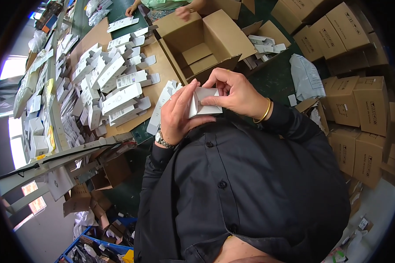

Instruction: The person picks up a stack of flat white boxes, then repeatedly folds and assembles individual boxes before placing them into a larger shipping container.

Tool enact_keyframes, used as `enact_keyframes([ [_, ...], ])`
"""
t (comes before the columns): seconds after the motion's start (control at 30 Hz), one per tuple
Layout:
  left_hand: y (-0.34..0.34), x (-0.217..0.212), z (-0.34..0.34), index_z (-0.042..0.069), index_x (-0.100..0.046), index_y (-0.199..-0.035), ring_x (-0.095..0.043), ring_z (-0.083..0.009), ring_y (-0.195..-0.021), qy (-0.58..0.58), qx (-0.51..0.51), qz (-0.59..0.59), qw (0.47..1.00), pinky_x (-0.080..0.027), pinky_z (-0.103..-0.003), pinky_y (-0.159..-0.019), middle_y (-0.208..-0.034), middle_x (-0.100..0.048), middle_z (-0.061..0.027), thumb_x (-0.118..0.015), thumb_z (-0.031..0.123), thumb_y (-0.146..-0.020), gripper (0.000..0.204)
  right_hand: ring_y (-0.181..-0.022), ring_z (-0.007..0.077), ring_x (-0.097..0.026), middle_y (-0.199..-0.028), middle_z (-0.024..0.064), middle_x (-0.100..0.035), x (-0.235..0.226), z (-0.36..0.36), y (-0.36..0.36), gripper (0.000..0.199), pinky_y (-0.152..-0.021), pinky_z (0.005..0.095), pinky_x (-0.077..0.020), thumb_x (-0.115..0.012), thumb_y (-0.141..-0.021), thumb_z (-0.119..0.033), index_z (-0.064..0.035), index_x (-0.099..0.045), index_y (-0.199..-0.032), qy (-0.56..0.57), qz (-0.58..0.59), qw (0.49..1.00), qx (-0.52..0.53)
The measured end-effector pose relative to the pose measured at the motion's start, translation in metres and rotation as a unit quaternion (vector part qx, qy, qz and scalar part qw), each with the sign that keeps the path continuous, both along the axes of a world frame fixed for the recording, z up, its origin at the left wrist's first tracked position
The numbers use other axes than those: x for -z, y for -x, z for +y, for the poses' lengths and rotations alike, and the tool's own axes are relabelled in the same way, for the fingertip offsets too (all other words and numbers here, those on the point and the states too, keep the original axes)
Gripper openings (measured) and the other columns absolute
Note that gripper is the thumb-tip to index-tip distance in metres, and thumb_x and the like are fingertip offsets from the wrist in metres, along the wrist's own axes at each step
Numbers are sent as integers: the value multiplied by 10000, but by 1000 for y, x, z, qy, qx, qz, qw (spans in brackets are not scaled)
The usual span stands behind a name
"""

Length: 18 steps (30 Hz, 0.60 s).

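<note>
A small white carton (198,109) is held up in front of my chest, its end facing me with the flaps partly folded in. My left hand (175,113) wraps round the carton's side, thumb underneath. At the end flaps, the fingers and thumb of my right hand (238,94) are closed on the carton's edge. Another white carton (156,118) lies just left of my left hand, partly hidden by it. Many more white cartons (116,74), several with open flaps, are heaped on the table to the left.
A large open brown box (224,35) stands just beyond my hands. Across from me are a co-worker's hand (183,13) and green clothing. Stacked brown boxes (344,101) line the right side, near a grey-white plastic bag (305,76). A blue crate (77,241) sits at lower left.
</note>
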<state>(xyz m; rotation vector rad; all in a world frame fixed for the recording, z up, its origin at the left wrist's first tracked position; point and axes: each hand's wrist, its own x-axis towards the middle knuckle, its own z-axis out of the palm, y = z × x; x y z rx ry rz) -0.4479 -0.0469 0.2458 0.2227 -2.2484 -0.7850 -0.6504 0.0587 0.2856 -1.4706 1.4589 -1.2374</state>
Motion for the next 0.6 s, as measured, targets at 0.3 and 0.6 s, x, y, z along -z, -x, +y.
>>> enact_keyframes([
  [0.3,9,1,5,5,-524,-1476,-695,-335,-1119,46,1,-47,998,-570,-405,-930,-1304,-671,-186,-960,331,-639,999,-715,61,-525,-893,3,-571,6,11,8,287,-642,227,-459,-864,-848,-137,-25,-672,-1029,0,39,999,20],
  [0.6,35,8,14,18,-455,-1527,-661,-364,-1135,-133,0,-75,988,-539,-408,-958,-1286,-641,-182,-982,298,-637,1072,-802,91,-575,-1090,47,-606,14,29,34,523,-718,249,-516,-877,-821,-141,-13,-661,-1280,13,30,999,-23],
])
